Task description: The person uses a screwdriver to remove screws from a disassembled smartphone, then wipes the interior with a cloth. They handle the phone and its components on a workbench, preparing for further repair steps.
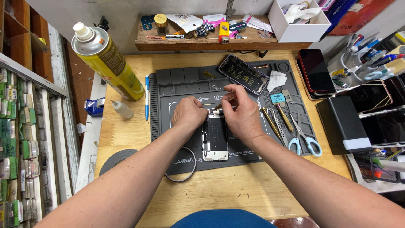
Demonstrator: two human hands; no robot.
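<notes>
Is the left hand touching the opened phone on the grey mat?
Touching. The head view shows the left hand resting its fingers against the top edge of the opened phone on the grey mat, with no gap visible between them.

Bare wooden table (236,190) at the lower centre leaves open room between the forearms. At centre right, scissors (304,136) and tweezers (273,122) crowd the grey mat (168,122); a tall spray can (110,63) blocks the upper left
</notes>
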